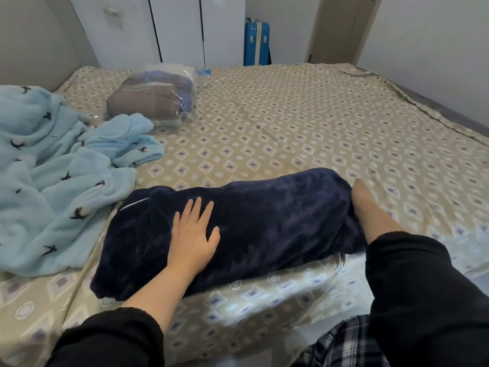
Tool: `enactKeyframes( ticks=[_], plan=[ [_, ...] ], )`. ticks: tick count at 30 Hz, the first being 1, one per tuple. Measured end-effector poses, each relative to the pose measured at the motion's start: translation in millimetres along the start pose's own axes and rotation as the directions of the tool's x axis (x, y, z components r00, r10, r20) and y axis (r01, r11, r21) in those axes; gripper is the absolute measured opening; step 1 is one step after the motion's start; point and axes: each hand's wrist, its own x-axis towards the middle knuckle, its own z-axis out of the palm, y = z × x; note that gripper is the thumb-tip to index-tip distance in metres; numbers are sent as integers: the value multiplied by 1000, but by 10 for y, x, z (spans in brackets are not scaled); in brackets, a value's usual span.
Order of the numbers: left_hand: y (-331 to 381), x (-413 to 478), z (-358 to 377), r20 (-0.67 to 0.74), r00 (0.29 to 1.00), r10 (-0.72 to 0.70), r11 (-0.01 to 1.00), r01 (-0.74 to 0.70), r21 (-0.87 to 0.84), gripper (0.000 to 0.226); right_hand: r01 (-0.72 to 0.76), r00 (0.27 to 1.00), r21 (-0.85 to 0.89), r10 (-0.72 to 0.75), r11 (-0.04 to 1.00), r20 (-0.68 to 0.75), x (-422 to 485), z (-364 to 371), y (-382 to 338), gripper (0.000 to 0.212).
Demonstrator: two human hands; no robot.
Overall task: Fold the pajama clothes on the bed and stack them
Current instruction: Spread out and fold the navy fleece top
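Along the near edge of the bed (317,123), a navy pajama garment (264,221) lies folded into a long, thick band.

1. Hands. I have the left hand (194,230) flat on the left half of the band, palm down and fingers spread, pressing the fleece. The right hand (363,201) sits at the band's right end. Its fingers are hidden in the fabric, so I cannot tell whether it grips the end or only pushes against it.

2. Orientation. The band's long axis runs left to right, slightly skewed, with the left end nearer me and the right end farther up the bed. The end with the white piping (135,203) points left.

3. Step in hand. I judge this to be mid-fold on the navy piece, which is narrowed lengthwise but not yet shortened.

4. Next move. It probably calls for bringing the right end over towards the left while the left hand pins the middle, keeping the edges aligned, since plush fabric tends to slump.

5. Outstanding. A light-blue pajama garment (53,181) lies crumpled and unfolded at the left, just beside the navy piece. No stack is begun.

6. Other. A plastic-wrapped bundle (153,96) rests farther back.
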Motion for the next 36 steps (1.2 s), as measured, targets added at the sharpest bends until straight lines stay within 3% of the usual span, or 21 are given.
enactKeyframes(
  ticks=[1,3,7,9,11,14,16,18,20,22,24,25,26,27,29,31,34,36],
  plan=[
    [6,12,3,4,1000,-9,1000,8,9,61,-51,998,-2,51,999,25,28,-67,32,31],
    [19,40,8,19,1000,-22,999,22,37,61,-60,995,-165,73,984,72,109,-129,150,42],
    [6,50,7,36,999,-18,997,16,71,62,133,991,-433,-115,892,67,0,-97,303,47],
    [-4,49,-3,64,998,8,996,-14,89,62,242,963,-443,-271,863,-2,-25,-183,395,48],
    [-1,48,-14,85,996,36,993,-45,107,62,274,938,-430,-339,860,-80,-17,-294,450,49],
    [9,47,-23,78,996,37,994,-45,102,61,229,964,-489,-264,842,-4,-36,-323,470,44],
    [14,44,-24,69,997,30,993,-38,111,60,178,976,-469,-215,865,-26,-91,-292,444,40],
    [16,49,-23,70,997,27,991,-36,127,60,192,963,-464,-257,865,-81,-179,-268,377,34],
    [19,55,-22,67,997,24,990,-33,134,60,336,886,-502,-448,797,-117,-356,-194,285,33],
    [25,51,-20,60,998,18,989,-27,145,60,620,711,-462,-703,634,-11,-644,-42,207,31],
    [32,40,-15,45,999,1,988,-8,155,60,846,478,-435,-799,308,365,-830,131,255,33],
    [39,38,-15,33,999,-14,988,9,157,61,884,424,-423,-722,199,547,-846,177,323,38],
    [45,41,-17,23,999,-33,987,29,157,62,876,453,-449,-614,174,646,-784,179,377,43],
    [45,43,-13,13,999,-51,986,48,159,62,827,548,-517,-526,221,651,-684,134,393,47],
    [50,50,-8,10,996,-87,981,84,173,63,641,765,-673,-370,369,527,-486,39,355,52],
    [78,66,-21,25,993,-116,977,110,183,61,495,869,-761,-240,420,433,-367,28,235,55],
    [131,216,-138,13,991,-134,974,129,186,49,488,869,-793,-288,365,403,-397,178,17,50],
    [131,440,-278,-26,995,-101,972,105,211,44,586,796,-712,-440,387,416,-446,312,-133,41]
  ],
)
